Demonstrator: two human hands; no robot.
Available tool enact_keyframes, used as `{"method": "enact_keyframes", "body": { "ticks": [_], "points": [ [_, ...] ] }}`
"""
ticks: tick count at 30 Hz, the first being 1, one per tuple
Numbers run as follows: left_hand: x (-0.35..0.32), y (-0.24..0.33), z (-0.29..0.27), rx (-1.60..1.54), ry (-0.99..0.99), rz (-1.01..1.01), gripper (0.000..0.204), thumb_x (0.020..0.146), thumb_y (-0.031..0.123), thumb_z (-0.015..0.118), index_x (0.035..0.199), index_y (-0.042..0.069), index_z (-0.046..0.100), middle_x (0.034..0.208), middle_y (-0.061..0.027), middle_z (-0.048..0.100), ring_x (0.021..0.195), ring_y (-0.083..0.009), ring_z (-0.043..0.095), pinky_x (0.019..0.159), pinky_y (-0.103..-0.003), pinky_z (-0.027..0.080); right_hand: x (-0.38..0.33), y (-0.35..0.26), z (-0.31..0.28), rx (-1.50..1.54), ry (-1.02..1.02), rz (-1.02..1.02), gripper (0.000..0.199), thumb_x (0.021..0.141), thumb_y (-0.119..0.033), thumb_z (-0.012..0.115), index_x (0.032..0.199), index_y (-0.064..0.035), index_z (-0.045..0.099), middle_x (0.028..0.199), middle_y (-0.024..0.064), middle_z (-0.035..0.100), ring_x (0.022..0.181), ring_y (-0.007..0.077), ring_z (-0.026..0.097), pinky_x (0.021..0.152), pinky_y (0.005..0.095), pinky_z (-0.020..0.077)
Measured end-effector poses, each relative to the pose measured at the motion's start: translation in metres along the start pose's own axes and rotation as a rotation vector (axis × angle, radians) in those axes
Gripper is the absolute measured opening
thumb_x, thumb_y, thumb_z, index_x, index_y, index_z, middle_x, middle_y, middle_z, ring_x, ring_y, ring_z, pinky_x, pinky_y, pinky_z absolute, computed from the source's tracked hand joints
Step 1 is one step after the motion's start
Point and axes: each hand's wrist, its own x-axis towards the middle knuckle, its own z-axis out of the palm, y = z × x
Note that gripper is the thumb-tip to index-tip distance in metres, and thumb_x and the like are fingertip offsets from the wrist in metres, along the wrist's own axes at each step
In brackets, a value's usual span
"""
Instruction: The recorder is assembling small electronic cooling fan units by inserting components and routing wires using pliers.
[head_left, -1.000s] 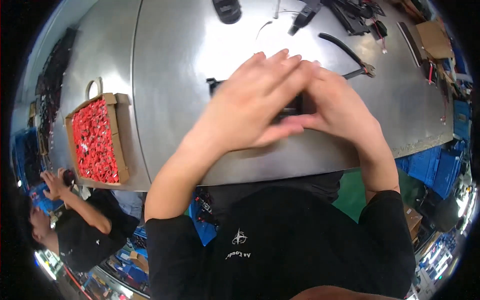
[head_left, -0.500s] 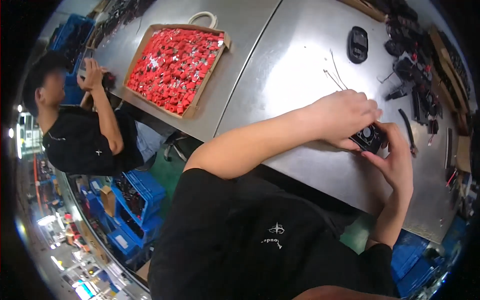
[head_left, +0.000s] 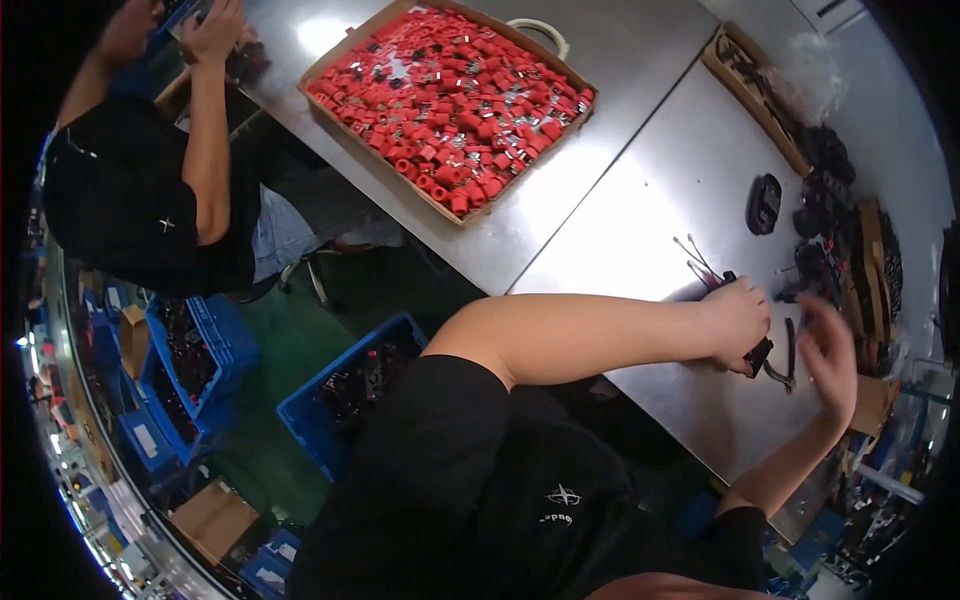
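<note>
**Operator:** Report the state of my hands.

**Guide:** Your left hand [head_left: 737, 320] rests on the steel bench [head_left: 640, 230], close to its near edge. The fingers are curled shut over a small black component [head_left: 758, 352], which they press against the bench surface. Only the component's lower right corner shows beneath your palm. Thin red and black wire leads [head_left: 697, 262] fan out from under your knuckles, toward the far side of the bench.

**Operator:** And the other hand?

**Guide:** Your right hand [head_left: 828, 350] is just beside the left one, above the same near edge. Its fingers are spread and loosely extended, and they grip nothing. The hand is motion-blurred, so finer detail cannot be read. Black-handled pliers [head_left: 785, 358] lie on the bench between your two hands, touching the component or very nearly so; which one cannot be told.

**Operator:** What else is on the bench?

**Guide:** A flat black oval part [head_left: 764, 203] lies farther in, well apart from your hands. A row of dark assembled parts [head_left: 830, 215] runs along the right edge. On the adjoining bench to the left, a cardboard tray [head_left: 340, 70] holds many red plastic parts [head_left: 450, 95]. A person in a black shirt [head_left: 130, 200] works at that bench's far left corner.
</note>
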Motion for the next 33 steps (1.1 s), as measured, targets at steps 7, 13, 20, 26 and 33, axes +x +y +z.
{"method": "enact_keyframes", "body": {
  "ticks": [7, 13, 20, 26, 33],
  "points": [
    [0.010, -0.018, 0.023, -0.539, -0.291, -0.010, 0.039, 0.097, 0.034, 0.060, 0.131, 0.017, 0.070, 0.140, -0.0107, 0.063, 0.137, -0.0240, 0.051, 0.114, -0.043, 0.039, 0.212, -0.180, 0.179, -0.105, 0.154, -0.901, 0.030, 0.088, 0.004, 0.071, 0.116, -0.0053, 0.070, 0.110, 0.0117, 0.071, 0.098, 0.0264, 0.070, 0.086, 0.0361, 0.0562],
    [0.026, -0.010, 0.141, -0.973, 0.543, 0.116, 0.035, 0.106, 0.026, 0.051, 0.136, 0.011, 0.060, 0.134, -0.0145, 0.064, 0.136, -0.0245, 0.051, 0.114, -0.041, 0.039, 0.324, -0.315, 0.267, -0.266, 0.086, -1.016, 0.015, 0.092, -0.013, 0.070, 0.103, -0.0043, 0.073, 0.102, 0.0153, 0.072, 0.099, 0.0367, 0.069, 0.084, 0.0472, 0.0563],
    [0.009, -0.016, 0.046, 0.048, 0.234, -0.109, 0.021, 0.092, 0.025, 0.062, 0.098, 0.012, 0.079, 0.108, 0.0007, 0.068, 0.110, -0.0213, 0.057, 0.091, -0.034, 0.044, 0.349, -0.342, 0.320, -0.564, 0.023, -0.667, 0.012, 0.087, -0.010, 0.067, 0.092, -0.0057, 0.077, 0.092, 0.0158, 0.075, 0.095, 0.0347, 0.073, 0.082, 0.0490, 0.0583],
    [-0.006, -0.019, 0.016, 0.067, 0.071, -0.023, 0.037, 0.092, 0.039, 0.066, 0.110, 0.007, 0.074, 0.114, -0.0071, 0.066, 0.113, -0.0263, 0.058, 0.093, -0.039, 0.046, 0.335, -0.328, 0.305, -0.408, 0.055, -0.894, 0.014, 0.088, -0.014, 0.069, 0.097, -0.0091, 0.077, 0.095, 0.0134, 0.074, 0.098, 0.0336, 0.071, 0.085, 0.0478, 0.0559],
    [-0.018, -0.012, 0.023, -0.622, 0.608, 0.023, 0.042, 0.097, 0.036, 0.064, 0.129, 0.008, 0.064, 0.134, -0.0146, 0.063, 0.130, -0.0325, 0.055, 0.113, -0.047, 0.039, 0.264, -0.241, 0.189, -0.024, 0.323, -1.076, 0.013, 0.090, -0.010, 0.075, 0.102, -0.0061, 0.073, 0.102, 0.0110, 0.068, 0.094, 0.0342, 0.068, 0.083, 0.0433, 0.0550]
  ]
}}
